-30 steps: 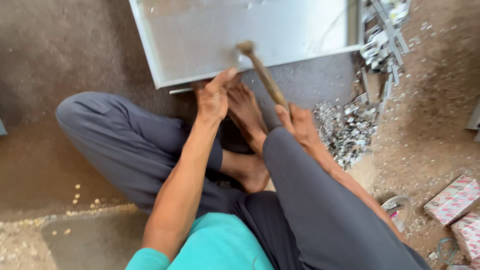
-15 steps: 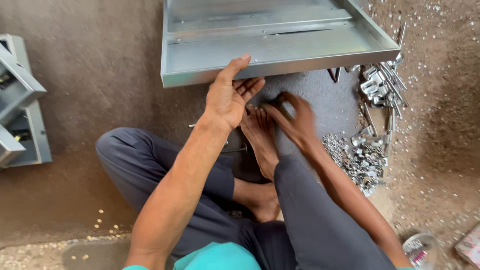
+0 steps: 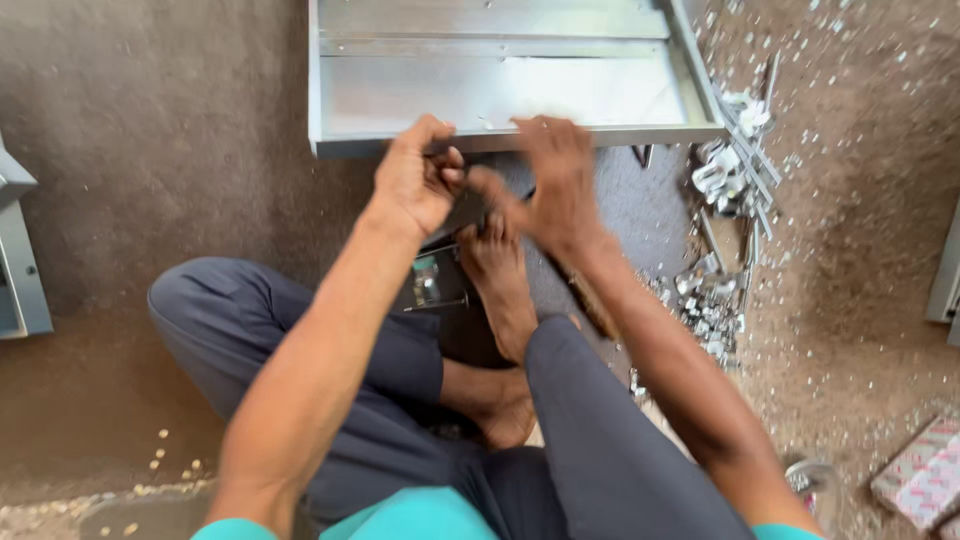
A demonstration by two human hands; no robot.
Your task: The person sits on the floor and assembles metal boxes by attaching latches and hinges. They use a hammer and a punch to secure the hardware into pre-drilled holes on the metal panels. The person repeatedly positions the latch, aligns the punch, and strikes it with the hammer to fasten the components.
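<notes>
I sit on the floor with bare feet (image 3: 500,270) stretched toward a grey sheet-metal panel (image 3: 500,90) with folded edges. My left hand (image 3: 415,185) is curled at the panel's near edge, thumb against fingers; blur hides whether it holds anything. My right hand (image 3: 555,185) is just right of it, blurred, fingers spread and pointing at the left hand, with nothing visible in it. A wooden hammer handle (image 3: 590,300) lies on the floor under my right forearm. Small metal pieces (image 3: 430,280) lie beside my left foot.
A heap of shiny metal scraps and brackets (image 3: 725,190) runs along the panel's right side and down to near my right knee. A grey metal frame (image 3: 20,260) stands at the left edge. Patterned boxes (image 3: 920,480) and a small tin (image 3: 815,480) sit at the lower right.
One second ago my right hand held the hammer up; now the hammer lies on the floor. My left hand went from flat on the panel's edge to curled, and both hands have come together.
</notes>
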